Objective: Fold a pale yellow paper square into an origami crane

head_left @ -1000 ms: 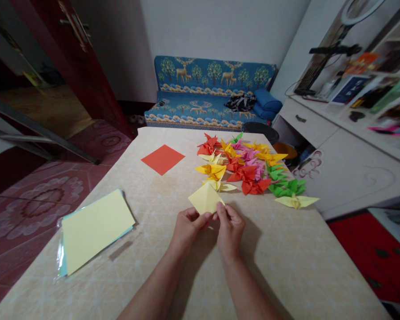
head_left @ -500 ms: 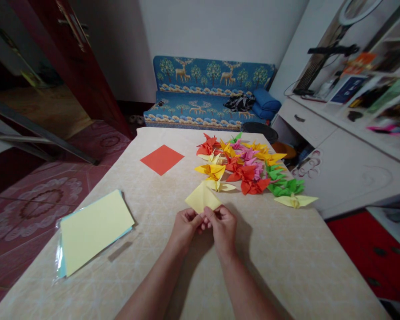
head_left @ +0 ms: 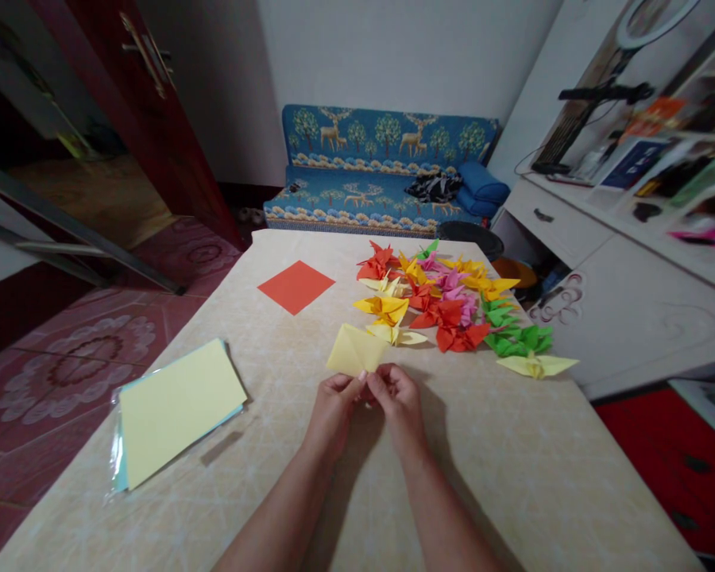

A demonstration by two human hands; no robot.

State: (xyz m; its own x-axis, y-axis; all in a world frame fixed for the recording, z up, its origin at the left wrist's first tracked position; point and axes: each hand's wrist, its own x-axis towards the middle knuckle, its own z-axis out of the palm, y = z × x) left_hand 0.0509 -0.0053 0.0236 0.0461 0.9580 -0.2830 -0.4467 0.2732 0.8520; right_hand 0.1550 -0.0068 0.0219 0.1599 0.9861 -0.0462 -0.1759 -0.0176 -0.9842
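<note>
Both forearms (head_left: pixel 280 504) slanted inward from the near side, wrists low, and the hands met almost thumb to thumb over the bench (head_left: pixel 530 469). The left hand (head_left: pixel 332 407) had its fingers curled under and its thumb laid forward, its grip pinching the near edge of the yellow paper (head_left: pixel 355 349). The right hand's (head_left: pixel 400 395) grip, knuckles bent, pinched the paper just beside it. The creased sheet pointed away from the wrists; whether it touched the bench could not be told. Just beyond it sat the nearest of the folded birds (head_left: pixel 446 314), crowding the far right. The red square (head_left: pixel 296 287) lay flat towards the far edge, the stack of sheets (head_left: pixel 182 413) near the left edge. Open surface stretched between stack and left forearm, and more widely from the right forearm to the right edge.
</note>
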